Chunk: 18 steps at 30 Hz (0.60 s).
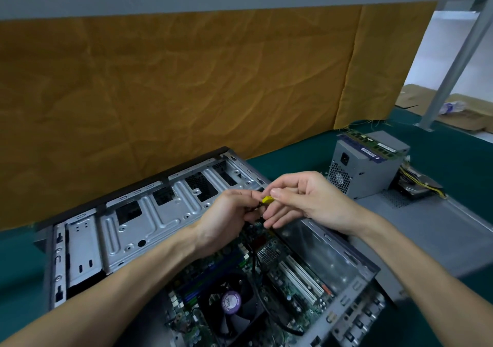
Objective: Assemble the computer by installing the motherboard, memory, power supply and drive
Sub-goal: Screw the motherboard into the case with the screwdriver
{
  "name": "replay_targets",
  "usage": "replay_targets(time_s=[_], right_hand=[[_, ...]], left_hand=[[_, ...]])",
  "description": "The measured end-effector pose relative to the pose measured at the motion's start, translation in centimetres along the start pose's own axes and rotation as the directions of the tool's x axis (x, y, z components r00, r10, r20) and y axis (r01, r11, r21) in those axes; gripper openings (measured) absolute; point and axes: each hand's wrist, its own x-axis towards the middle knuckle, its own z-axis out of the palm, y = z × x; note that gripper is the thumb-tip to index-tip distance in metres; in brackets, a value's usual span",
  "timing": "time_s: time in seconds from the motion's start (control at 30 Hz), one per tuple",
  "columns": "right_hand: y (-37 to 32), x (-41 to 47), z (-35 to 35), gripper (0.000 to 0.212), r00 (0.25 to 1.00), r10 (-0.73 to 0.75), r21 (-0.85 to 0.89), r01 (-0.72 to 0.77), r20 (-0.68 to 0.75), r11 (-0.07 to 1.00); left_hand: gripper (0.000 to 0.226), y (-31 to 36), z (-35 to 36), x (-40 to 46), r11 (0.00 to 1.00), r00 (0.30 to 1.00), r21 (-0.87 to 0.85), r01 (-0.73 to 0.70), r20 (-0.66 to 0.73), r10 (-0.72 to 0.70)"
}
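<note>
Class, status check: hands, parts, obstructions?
Both hands, left, right, pinch yellow connector above motherboard. Power supply still outside case. Nothing obstructing.

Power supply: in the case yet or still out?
Out. The power supply stands on the green mat beside the open case.

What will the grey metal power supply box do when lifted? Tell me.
The grey metal power supply box is probably rigid and heavy for its size. Its yellow cable bundle would likely dangle floppily. The green memory stick lying on top could slide off if the box tilts.
</note>
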Motion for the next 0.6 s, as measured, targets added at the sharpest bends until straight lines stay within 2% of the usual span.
replay_targets(time_s=[0.03, 0.17, 0.3, 0.5, 0.6], right_hand=[[0.1, 0.0, -0.1, 0.022, 1.000, -0.003, 0.007, 0.003, -0.008, 1.000], [0.2, 0.1, -0.1, 0.020, 1.000, -0.013, 0.032, 0.014, -0.028, 0.999], [0.1, 0.0, -0.2, 0.020, 0.999, -0.031, 0.079, 0.032, -0.014, 0.996], [0.7, 0.1, -0.9, 0.018, 0.998, -0.058, 0.133, 0.053, 0.038, 0.990], [0.5, 0.1, -1.2, 0.016, 0.997, -0.051, 0.133, 0.043, 0.058, 0.990]], left_hand=[[0.016, 0.0, -0.1, 0.0, 1.000, 1.000, -0.007, -0.009, 0.005, 0.009], [0.033, -0.5, -0.8, 0.1, 0.999, 0.998, 0.011, -0.047, 0.044, 0.046], [0.025, -0.6, -1.3, 0.1, 0.997, 0.996, 0.035, -0.065, 0.063, 0.063], [0.037, -0.8, -1.4, 0.2, 0.995, 0.995, 0.035, -0.094, 0.025, 0.093], [0.031, -0.9, -1.2, 0.0, 0.992, 0.993, 0.066, -0.108, 0.053, 0.104]])
